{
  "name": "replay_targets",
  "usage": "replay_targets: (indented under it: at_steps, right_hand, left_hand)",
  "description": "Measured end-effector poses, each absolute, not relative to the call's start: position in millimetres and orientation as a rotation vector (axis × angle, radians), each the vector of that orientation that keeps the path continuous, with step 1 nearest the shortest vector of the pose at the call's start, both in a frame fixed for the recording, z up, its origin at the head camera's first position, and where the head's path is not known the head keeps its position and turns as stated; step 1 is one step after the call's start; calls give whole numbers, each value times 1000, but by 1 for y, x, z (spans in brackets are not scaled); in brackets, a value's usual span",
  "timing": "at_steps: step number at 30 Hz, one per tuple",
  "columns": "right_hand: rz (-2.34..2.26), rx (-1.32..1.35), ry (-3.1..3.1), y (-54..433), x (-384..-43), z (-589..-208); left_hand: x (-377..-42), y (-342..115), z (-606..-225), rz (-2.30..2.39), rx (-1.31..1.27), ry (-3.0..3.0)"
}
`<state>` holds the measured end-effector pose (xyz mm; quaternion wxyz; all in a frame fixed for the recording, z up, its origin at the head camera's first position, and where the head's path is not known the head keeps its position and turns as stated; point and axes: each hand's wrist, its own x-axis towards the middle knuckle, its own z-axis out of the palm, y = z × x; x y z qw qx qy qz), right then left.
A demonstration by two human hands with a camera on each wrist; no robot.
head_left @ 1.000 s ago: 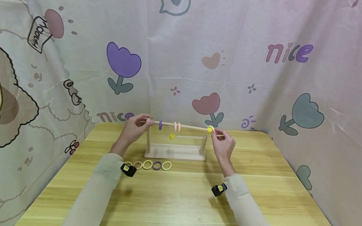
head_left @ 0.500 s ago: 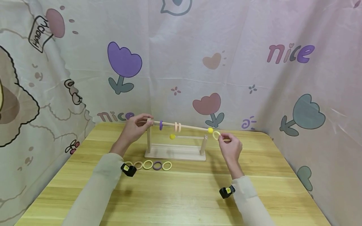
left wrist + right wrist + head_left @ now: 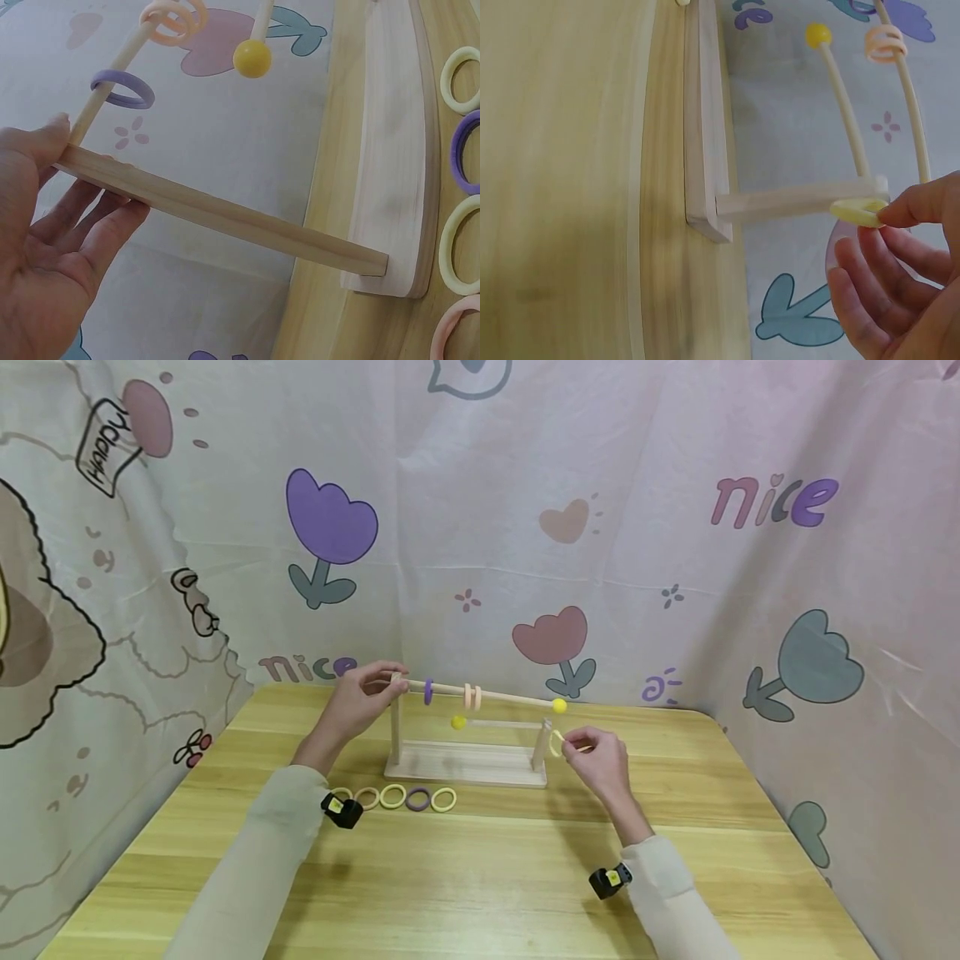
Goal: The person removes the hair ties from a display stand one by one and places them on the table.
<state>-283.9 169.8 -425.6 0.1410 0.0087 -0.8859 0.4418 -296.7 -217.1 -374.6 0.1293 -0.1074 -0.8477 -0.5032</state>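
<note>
A wooden stand (image 3: 465, 763) has a tall left post (image 3: 225, 214) and a short right post (image 3: 795, 200). My left hand (image 3: 360, 706) grips the top of the tall post, thumb above and fingers below. From that post a long rod (image 3: 513, 697) slants slightly down to a yellow ball (image 3: 559, 706), carrying a purple ring (image 3: 124, 88) and two peach rings (image 3: 886, 43). The short post bears a lower rod (image 3: 844, 109) with its own yellow ball (image 3: 818, 35). My right hand (image 3: 603, 764) pinches a pale yellow ring (image 3: 859, 212) between thumb and fingertip, close beside the short post's top.
On the wooden table (image 3: 480, 877), a row of loose rings lies before the stand: yellow rings (image 3: 392, 797), a peach ring (image 3: 367, 798) and a purple ring (image 3: 417, 800). My left wrist camera overlaps the row's left end. A patterned cloth (image 3: 480, 527) hangs behind.
My right hand has drawn the yellow ring away from the long rod's ball end, first rightward, then down and left to the short post. My left hand keeps its place on the tall post.
</note>
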Motion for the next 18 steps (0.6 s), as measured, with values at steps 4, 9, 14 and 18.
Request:
replay_targets:
  at_steps: [4, 9, 14, 18]
  right_hand:
    - [1272, 54, -2583, 165, -283, -427]
    - [1279, 73, -2591, 161, -280, -427]
    - [1270, 88, -2570, 161, -278, -425]
    - [1274, 116, -2585, 162, -277, -424]
  left_hand:
    - [-297, -217, -375, -1468, -315, -2464]
    - [-297, -218, -376, -1480, -301, -2464]
    - [-297, -218, -375, -1475, -313, -2464]
    - [-297, -217, -375, -1470, -331, -2453]
